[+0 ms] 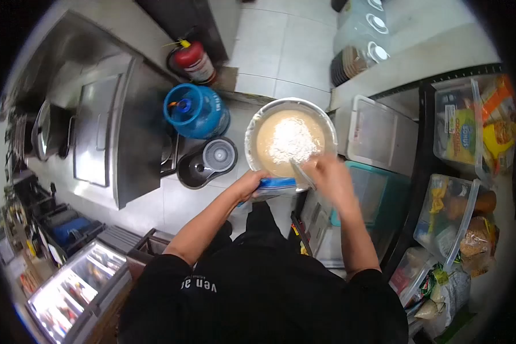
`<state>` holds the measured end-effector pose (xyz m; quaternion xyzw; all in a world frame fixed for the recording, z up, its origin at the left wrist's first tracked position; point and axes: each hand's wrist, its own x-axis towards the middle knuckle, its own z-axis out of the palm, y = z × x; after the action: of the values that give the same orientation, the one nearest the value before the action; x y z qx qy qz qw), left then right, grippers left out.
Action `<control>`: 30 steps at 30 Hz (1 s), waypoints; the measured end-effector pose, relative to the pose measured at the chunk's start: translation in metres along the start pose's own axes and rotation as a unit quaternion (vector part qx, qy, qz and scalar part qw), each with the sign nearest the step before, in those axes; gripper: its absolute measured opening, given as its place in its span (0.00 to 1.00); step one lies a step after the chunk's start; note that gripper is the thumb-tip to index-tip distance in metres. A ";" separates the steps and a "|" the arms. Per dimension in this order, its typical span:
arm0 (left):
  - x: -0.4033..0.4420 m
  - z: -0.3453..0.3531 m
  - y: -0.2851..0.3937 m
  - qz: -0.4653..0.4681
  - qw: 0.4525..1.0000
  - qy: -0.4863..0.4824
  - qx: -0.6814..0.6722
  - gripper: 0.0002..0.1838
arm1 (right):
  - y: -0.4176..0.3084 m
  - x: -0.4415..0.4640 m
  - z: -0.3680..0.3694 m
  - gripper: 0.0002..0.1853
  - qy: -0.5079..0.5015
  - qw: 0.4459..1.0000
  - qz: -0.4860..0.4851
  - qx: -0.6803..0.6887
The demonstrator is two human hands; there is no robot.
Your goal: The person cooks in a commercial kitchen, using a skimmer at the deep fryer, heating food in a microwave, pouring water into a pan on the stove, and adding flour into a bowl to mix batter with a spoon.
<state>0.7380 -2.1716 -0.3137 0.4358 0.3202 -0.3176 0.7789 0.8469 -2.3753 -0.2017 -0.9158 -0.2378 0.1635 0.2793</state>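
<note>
A large round bowl (251, 127) holds a beige batter-like mixture (267, 155) with a white powdery heap (292, 137) on top. At the bowl's near rim, my left hand (252, 184) has its fingers closed on a clear plastic bag (275, 190) with a blue top edge. My right hand (329, 175), slightly blurred, grips a metal utensil (301, 174) whose far end reaches over the near right part of the mixture.
A blue gas cylinder (215, 114), a red fire extinguisher (195, 62) and a black bin (198, 170) stand to the left. Lidded containers (384, 135) and shelves with clear boxes (447, 212) are on the right. A steel counter (137, 132) is further left.
</note>
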 end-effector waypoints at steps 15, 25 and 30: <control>-0.186 -0.110 -0.073 0.133 0.980 0.085 -0.124 0.12 | -0.203 -0.027 0.078 0.05 -0.146 0.907 -0.183 -0.351; -0.359 -0.238 -0.179 0.152 0.962 0.165 -0.155 0.13 | -0.386 -0.083 0.209 0.08 -0.200 0.879 -0.300 -0.313; -0.441 -0.286 -0.220 0.164 0.934 0.218 -0.229 0.15 | -0.478 -0.120 0.272 0.09 -0.205 0.860 -0.391 -0.255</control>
<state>0.2426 -1.9160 -0.1954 0.3507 0.4704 -0.0006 0.8098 0.4650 -1.9710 -0.1144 -0.7327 -0.6616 0.1583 0.0220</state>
